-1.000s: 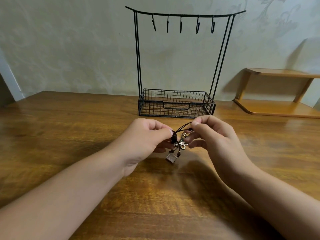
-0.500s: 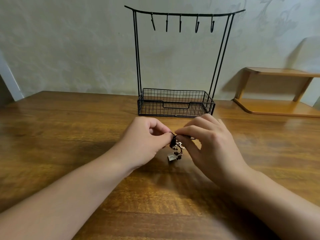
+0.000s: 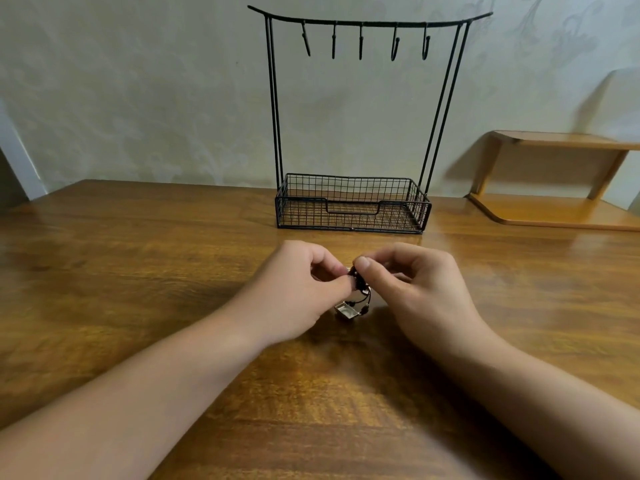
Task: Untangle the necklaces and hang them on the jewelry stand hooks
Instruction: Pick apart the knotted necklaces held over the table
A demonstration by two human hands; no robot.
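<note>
Both hands, the left hand [image 3: 298,289] and right hand [image 3: 415,289], are pinched on the tangled necklaces [image 3: 358,294], held just above the tabletop [image 3: 138,271] before the jewelry stand [image 3: 353,206].

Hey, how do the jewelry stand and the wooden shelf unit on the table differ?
The jewelry stand is black wire, tall, with five hooks and a mesh basket base; the wooden shelf unit is solid light wood, lower, partly cut off at the right edge. Both sit on the table against the wall.
</note>
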